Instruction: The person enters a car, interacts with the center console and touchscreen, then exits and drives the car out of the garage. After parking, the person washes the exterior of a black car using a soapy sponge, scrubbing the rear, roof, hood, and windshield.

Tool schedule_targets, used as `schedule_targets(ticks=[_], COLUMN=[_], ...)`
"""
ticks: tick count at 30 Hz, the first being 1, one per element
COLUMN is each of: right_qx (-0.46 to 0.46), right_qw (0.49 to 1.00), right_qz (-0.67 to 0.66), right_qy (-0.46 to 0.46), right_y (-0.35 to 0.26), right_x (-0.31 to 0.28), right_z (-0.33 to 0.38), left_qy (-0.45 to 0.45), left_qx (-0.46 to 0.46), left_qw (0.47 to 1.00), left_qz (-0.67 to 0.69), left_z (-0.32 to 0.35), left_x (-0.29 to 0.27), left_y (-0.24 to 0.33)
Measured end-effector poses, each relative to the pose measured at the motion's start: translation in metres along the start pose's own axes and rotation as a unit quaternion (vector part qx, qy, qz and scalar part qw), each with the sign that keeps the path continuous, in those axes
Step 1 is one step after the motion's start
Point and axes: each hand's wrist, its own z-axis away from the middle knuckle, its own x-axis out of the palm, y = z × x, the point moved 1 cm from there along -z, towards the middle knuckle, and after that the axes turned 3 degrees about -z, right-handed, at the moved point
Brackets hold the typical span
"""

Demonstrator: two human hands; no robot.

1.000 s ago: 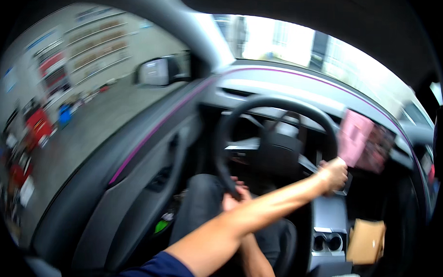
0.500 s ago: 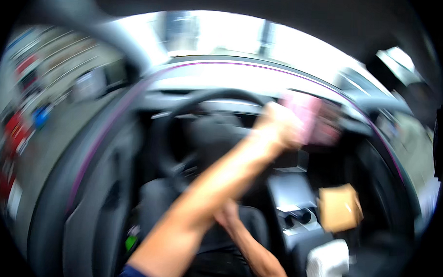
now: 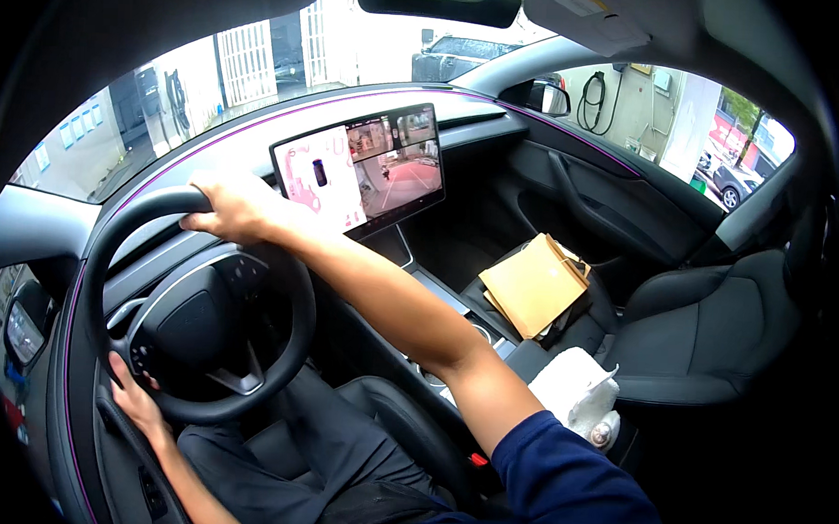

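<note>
I sit in a car's driver's seat, with a black steering wheel [image 3: 304, 327] in front of me. My right hand [image 3: 226, 205] is wrapped over the top of its rim, the arm stretched across from the lower right. At the rim's lower left, my left hand [image 3: 136, 395] is closed around it, thumb up along the rim. The palm sides of both hands are hidden. Beyond my right forearm, a wide touchscreen [image 3: 395, 169] shows a small car graphic and several camera pictures with pinkish areas.
On the passenger seat [image 3: 703, 341] lies a tan paper folder or bag [image 3: 534, 283]. A white cloth [image 3: 577, 388] rests on the centre console. Through the windscreen, a parked dark vehicle [image 3: 463, 62] and gates show. A coiled black cable [image 3: 593, 102] hangs on a wall outside the right window.
My arms were crossed, the left reaching up right beside the screen, the right low near my lap. Now they are uncrossed on the wheel, and the view has swung right and sharpened.
</note>
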Motion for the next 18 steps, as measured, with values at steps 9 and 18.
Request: schedule_targets(ticks=[9, 18], right_qx=[0.037, 0.245], right_qw=[0.998, 0.856], right_qz=[0.036, -0.291], right_qy=[0.019, 0.350], right_y=[-0.006, 0.031], right_x=[0.004, 0.071], right_z=[-0.001, 0.140], left_qy=[0.005, -0.108], left_qx=[-0.024, 0.215], left_qw=[0.999, 0.933], left_qz=[0.029, -0.269], left_z=[0.014, -0.085], left_x=[0.001, 0.053], left_y=[-0.002, 0.108])
